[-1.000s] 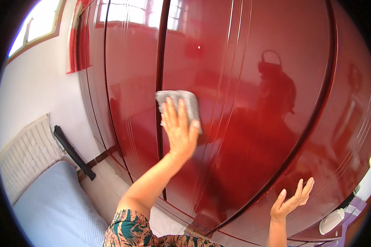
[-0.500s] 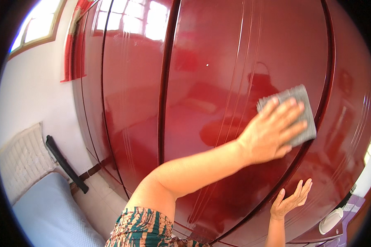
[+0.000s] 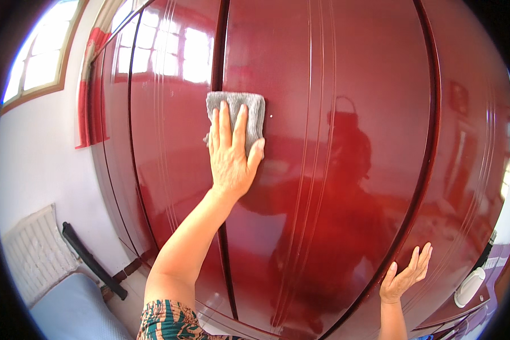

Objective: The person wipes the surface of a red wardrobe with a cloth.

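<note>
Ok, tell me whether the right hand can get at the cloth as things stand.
Probably yes, with a reach up and left: the right hand looks empty, and nothing shows between it and the cloth. The left hand covers part of the cloth, leaving its top right bare.

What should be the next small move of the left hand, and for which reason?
Probably slide the gray cloth a little to the right: the left hand presses it against the red door, and a small white spot shows just beyond the cloth's right edge, though I cannot tell whether it is dirt.
</note>
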The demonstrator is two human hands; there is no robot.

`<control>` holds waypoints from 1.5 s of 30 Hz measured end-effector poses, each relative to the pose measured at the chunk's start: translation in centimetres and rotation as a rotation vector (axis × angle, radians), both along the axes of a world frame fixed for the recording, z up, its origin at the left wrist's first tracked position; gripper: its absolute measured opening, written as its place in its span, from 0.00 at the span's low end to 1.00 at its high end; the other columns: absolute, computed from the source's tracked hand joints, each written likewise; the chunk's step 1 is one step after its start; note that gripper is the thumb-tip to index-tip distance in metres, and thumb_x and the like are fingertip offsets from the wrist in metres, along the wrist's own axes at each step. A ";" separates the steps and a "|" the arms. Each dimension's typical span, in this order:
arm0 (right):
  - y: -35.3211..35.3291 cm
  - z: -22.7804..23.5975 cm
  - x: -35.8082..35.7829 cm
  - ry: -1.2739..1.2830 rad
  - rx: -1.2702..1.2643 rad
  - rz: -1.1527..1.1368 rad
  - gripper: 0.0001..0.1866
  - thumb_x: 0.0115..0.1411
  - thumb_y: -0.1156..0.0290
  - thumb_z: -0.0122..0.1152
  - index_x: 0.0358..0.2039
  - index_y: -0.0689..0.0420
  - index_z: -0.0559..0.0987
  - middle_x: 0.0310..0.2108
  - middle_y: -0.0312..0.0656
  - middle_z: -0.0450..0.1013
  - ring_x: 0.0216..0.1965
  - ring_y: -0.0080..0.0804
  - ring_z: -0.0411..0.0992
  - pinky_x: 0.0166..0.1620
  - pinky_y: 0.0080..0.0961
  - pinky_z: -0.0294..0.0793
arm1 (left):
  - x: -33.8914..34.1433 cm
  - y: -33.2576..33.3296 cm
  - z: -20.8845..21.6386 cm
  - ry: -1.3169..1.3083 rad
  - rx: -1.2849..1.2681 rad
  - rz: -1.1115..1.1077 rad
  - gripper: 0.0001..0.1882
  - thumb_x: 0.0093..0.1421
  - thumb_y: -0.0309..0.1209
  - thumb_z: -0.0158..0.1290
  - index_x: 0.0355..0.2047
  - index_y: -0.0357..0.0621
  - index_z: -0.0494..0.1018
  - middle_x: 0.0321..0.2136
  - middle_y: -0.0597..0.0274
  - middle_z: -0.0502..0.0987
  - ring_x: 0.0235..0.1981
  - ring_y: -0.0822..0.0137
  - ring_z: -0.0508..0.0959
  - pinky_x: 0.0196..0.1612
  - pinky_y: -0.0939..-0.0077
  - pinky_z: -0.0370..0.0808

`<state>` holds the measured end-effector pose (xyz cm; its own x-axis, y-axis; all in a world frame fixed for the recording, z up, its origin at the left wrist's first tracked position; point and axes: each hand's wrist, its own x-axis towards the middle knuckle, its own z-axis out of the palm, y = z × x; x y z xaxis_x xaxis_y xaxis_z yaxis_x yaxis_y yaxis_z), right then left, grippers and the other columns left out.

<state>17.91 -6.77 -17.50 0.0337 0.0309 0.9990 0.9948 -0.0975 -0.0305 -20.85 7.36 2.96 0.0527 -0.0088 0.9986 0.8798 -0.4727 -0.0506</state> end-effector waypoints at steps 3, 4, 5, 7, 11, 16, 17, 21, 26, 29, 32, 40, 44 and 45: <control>-0.2 0.1 0.4 -0.012 0.002 -0.016 0.31 0.67 0.56 0.43 0.65 0.62 0.58 0.68 0.59 0.52 0.69 0.56 0.49 0.66 0.49 0.44 | 0.6 -0.4 1.0 0.018 0.001 0.020 0.34 0.65 0.48 0.46 0.68 0.48 0.55 0.70 0.44 0.46 0.71 0.43 0.45 0.69 0.48 0.43; -0.4 0.2 0.6 -0.018 0.006 -0.023 0.31 0.67 0.56 0.43 0.65 0.62 0.58 0.68 0.59 0.52 0.69 0.56 0.49 0.66 0.49 0.44 | 0.7 -0.4 2.3 0.035 0.019 0.026 0.35 0.65 0.48 0.46 0.68 0.49 0.55 0.70 0.44 0.46 0.71 0.43 0.45 0.69 0.49 0.42; -0.4 0.1 0.6 -0.012 0.001 -0.026 0.32 0.67 0.56 0.42 0.65 0.62 0.58 0.68 0.59 0.52 0.69 0.57 0.49 0.66 0.49 0.44 | 0.6 -0.2 3.8 0.052 0.040 0.056 0.35 0.65 0.50 0.45 0.68 0.48 0.55 0.69 0.44 0.47 0.71 0.44 0.46 0.69 0.48 0.43; -0.6 -0.1 0.8 0.002 -0.012 -0.046 0.32 0.67 0.55 0.42 0.65 0.62 0.57 0.68 0.60 0.52 0.69 0.58 0.50 0.66 0.49 0.44 | 1.2 0.8 7.5 0.024 0.109 0.030 0.35 0.66 0.52 0.44 0.68 0.50 0.56 0.69 0.43 0.49 0.70 0.43 0.47 0.69 0.48 0.43; 0.1 -0.6 -0.2 0.024 -0.020 -0.007 0.32 0.68 0.55 0.41 0.65 0.62 0.58 0.67 0.62 0.53 0.68 0.61 0.50 0.65 0.52 0.44 | 2.7 1.8 15.3 -0.138 0.149 0.051 0.37 0.63 0.56 0.41 0.67 0.52 0.57 0.68 0.43 0.51 0.70 0.47 0.49 0.69 0.50 0.43; -0.2 -0.6 0.1 0.035 -0.038 -0.025 0.31 0.68 0.54 0.41 0.64 0.62 0.59 0.67 0.62 0.53 0.67 0.61 0.51 0.64 0.53 0.46 | 12.8 -0.4 18.9 -0.072 0.282 -0.030 0.35 0.65 0.57 0.40 0.68 0.55 0.57 0.68 0.48 0.53 0.70 0.50 0.49 0.70 0.50 0.41; -0.3 -0.6 0.4 0.033 -0.035 -0.034 0.31 0.68 0.54 0.41 0.64 0.62 0.59 0.66 0.62 0.54 0.67 0.61 0.51 0.64 0.53 0.46 | 15.6 -1.2 18.4 0.001 0.304 -0.073 0.35 0.65 0.56 0.41 0.67 0.55 0.57 0.68 0.48 0.53 0.70 0.50 0.50 0.70 0.51 0.42; -0.2 -0.4 0.1 0.041 -0.026 -0.023 0.31 0.67 0.54 0.42 0.63 0.63 0.60 0.66 0.63 0.54 0.67 0.62 0.52 0.64 0.52 0.47 | 23.8 -4.4 14.9 0.235 0.389 -0.241 0.33 0.64 0.54 0.43 0.65 0.53 0.61 0.67 0.48 0.55 0.69 0.50 0.52 0.70 0.50 0.43; 0.1 -0.3 0.1 0.016 -0.030 -0.026 0.31 0.67 0.54 0.42 0.63 0.64 0.61 0.65 0.64 0.55 0.66 0.63 0.53 0.63 0.51 0.48 | 25.2 -4.2 14.9 0.333 0.419 -0.261 0.33 0.64 0.54 0.43 0.66 0.54 0.60 0.66 0.48 0.56 0.69 0.51 0.53 0.70 0.51 0.44; -0.3 -0.2 0.1 0.010 -0.031 -0.024 0.31 0.67 0.54 0.43 0.62 0.65 0.61 0.65 0.65 0.56 0.66 0.63 0.54 0.63 0.51 0.49 | 24.2 -3.7 17.7 0.330 0.457 -0.164 0.33 0.66 0.58 0.37 0.66 0.58 0.59 0.68 0.51 0.54 0.70 0.54 0.51 0.71 0.53 0.45; -0.6 0.0 -0.2 0.007 -0.023 -0.004 0.31 0.67 0.54 0.43 0.61 0.65 0.62 0.64 0.65 0.56 0.65 0.63 0.54 0.63 0.51 0.49 | 21.3 -3.6 20.9 0.287 0.434 -0.129 0.34 0.66 0.58 0.38 0.66 0.56 0.60 0.68 0.48 0.53 0.70 0.51 0.51 0.70 0.53 0.46; -1.3 -0.1 0.1 0.006 -0.050 -0.007 0.31 0.66 0.55 0.45 0.62 0.65 0.61 0.65 0.66 0.56 0.65 0.63 0.54 0.63 0.51 0.48 | 10.1 -3.2 21.7 -0.037 0.100 0.037 0.36 0.65 0.56 0.42 0.68 0.52 0.56 0.69 0.47 0.51 0.71 0.50 0.49 0.70 0.54 0.45; -0.9 0.4 0.0 0.002 -0.051 0.041 0.32 0.66 0.55 0.47 0.63 0.65 0.61 0.65 0.66 0.54 0.67 0.62 0.52 0.63 0.50 0.46 | 5.8 0.2 18.8 -0.004 0.280 -0.028 0.28 0.64 0.42 0.49 0.62 0.44 0.64 0.65 0.42 0.59 0.68 0.44 0.55 0.68 0.54 0.52; -0.8 0.5 0.1 -0.001 -0.050 0.040 0.33 0.65 0.55 0.47 0.63 0.65 0.61 0.65 0.66 0.54 0.67 0.62 0.52 0.63 0.50 0.46 | 6.0 0.0 17.4 0.021 0.284 -0.073 0.27 0.65 0.40 0.49 0.62 0.44 0.65 0.64 0.42 0.60 0.67 0.44 0.56 0.68 0.55 0.52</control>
<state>18.04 -7.60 -17.05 0.0307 0.0821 0.9962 0.9979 -0.0588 -0.0260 -14.84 7.32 20.32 0.0627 -0.2925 0.9542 0.8412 -0.4990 -0.2082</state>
